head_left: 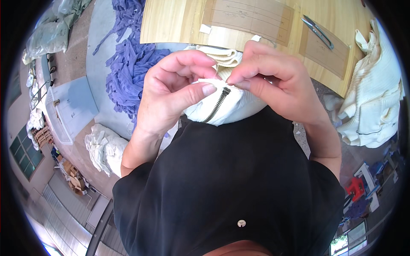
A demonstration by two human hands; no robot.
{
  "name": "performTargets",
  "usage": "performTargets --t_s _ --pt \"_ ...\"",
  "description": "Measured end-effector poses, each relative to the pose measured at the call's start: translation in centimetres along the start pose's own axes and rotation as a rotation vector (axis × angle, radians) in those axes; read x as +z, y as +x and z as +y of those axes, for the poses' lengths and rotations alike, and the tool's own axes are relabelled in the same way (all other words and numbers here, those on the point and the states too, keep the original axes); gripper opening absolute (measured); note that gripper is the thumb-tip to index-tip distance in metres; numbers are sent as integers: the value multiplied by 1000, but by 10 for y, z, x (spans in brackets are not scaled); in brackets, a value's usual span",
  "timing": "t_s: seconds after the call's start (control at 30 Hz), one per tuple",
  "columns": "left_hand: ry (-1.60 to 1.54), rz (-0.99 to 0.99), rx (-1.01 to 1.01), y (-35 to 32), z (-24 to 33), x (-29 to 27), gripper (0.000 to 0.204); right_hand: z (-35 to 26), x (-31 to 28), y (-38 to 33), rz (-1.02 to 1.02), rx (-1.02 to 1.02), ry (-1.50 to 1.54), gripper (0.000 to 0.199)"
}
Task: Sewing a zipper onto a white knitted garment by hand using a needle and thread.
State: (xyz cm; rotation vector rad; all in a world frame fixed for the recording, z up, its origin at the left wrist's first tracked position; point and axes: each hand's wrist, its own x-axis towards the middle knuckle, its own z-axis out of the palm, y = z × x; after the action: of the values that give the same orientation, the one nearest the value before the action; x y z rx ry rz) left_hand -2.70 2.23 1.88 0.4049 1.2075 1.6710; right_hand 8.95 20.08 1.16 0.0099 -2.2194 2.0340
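Observation:
A cream ribbed knit garment (245, 103) with a dark metal zipper (218, 103) rests against my front, just short of the table. My left hand (173, 83) pinches the garment's edge at the zipper's upper end, thumb on top of the fabric. On the other side of the zipper top, my right hand (273, 79) has thumb and forefinger pressed together at the same edge. Whether a thread or other small thing is between those right fingertips is too fine to tell. A folded ribbed part of the garment lies just beyond my fingers.
Ahead is a wooden table (171, 21) with brown paper sheets (247, 19) taped on it. Thread snips (318, 32) lie at its right. More cream knitwear (369, 98) hangs over the right edge. Purple fabric strips (128, 72) are heaped at left, near a white bundle (104, 147).

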Motion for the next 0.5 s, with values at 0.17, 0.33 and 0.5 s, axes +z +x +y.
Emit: performTargets --t_s 0.17,0.33,0.5 --pt "-15 4 -36 1 1 0 33 0 -1 0 13 -37 -48 9" --pt "-3 50 -73 1 3 2 36 -7 -2 -1 23 -121 -199 15" --pt "29 23 -33 1 2 1 32 -11 2 0 39 -154 -248 15"
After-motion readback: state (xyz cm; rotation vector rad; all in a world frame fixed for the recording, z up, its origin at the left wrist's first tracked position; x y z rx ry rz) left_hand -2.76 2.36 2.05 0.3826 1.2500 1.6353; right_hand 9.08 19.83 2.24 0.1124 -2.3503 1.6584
